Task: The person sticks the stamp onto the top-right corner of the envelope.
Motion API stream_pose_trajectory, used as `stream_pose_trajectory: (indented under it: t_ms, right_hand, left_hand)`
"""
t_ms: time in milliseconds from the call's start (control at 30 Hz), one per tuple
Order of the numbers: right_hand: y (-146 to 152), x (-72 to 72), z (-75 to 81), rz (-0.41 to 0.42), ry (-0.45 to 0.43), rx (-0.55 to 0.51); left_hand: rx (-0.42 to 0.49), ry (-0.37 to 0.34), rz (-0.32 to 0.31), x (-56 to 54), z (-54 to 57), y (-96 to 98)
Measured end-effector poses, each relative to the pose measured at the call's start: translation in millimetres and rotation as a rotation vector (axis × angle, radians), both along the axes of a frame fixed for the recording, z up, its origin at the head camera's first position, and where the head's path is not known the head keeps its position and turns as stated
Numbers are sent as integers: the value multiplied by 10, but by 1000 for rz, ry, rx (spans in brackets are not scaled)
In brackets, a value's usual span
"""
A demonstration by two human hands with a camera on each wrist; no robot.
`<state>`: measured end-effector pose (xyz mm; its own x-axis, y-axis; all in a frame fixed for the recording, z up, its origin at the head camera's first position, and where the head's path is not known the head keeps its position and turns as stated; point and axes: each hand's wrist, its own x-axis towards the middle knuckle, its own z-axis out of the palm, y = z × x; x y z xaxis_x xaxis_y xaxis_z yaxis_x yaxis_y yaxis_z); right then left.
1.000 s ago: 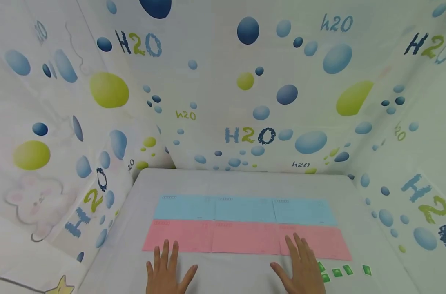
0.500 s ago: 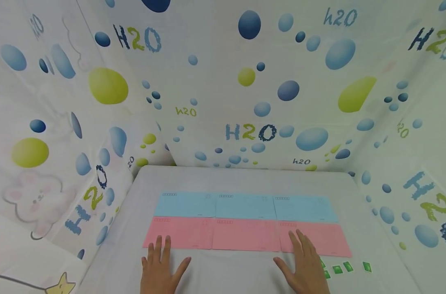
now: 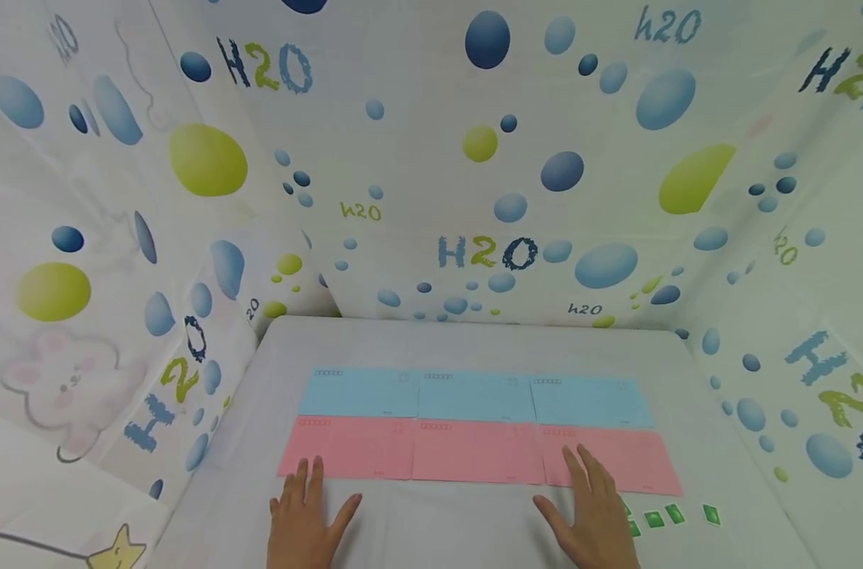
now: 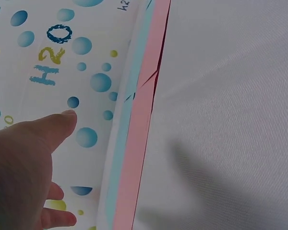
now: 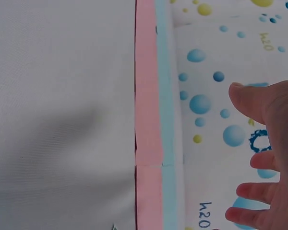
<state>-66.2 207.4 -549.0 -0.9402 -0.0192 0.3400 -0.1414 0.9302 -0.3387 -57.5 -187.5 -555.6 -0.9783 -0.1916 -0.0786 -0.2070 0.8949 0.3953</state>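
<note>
Three blue envelopes form the back row on the white table: left (image 3: 360, 393), middle (image 3: 474, 397) and right (image 3: 591, 402). Three pink envelopes, left (image 3: 349, 448), middle (image 3: 477, 451) and right (image 3: 634, 462), lie edge to edge in front of them. My left hand (image 3: 305, 514), fingers spread and holding nothing, is at the front of the left pink envelope. Likewise spread and holding nothing, my right hand (image 3: 591, 514) reaches over the right pink envelope's front edge. Shadows fall on the cloth below both hands in the wrist views.
Several small green rectangles with white edges, one of them the rightmost green piece (image 3: 711, 514), lie to the right of my right hand, which partly covers some. White cloth (image 3: 431, 521) covers the table. Bubble-printed sheets (image 3: 403, 158) enclose it at the back and sides.
My left hand has drifted left and my right hand slightly right, so they are farther apart. The head view has shifted a little; the envelopes and green pieces lie as before.
</note>
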Motion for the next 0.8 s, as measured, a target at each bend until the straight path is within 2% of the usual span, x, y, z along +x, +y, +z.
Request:
stream_pose_trajectory:
  t_ms: [133,333,600,700,800]
  right_hand:
    - [-20,6,-54,2,-5,-9]
    - [-42,12,-138,-6,28,0]
    - [-58,16,-161,-4,52,15]
    - [-59,18,-167,-13,36,25]
    - [-59,36,-179,-37,-21,32]
  left_hand:
    - [-35,-13,6,-13,-37,-21]
    - [-25,-26,20,-31,-62,-25]
    - [-45,-60,41,-64,-129,-25]
    - [-34,-48,49,-66,-162,-51]
    - [-26,-37,54,-64,-191,-84]
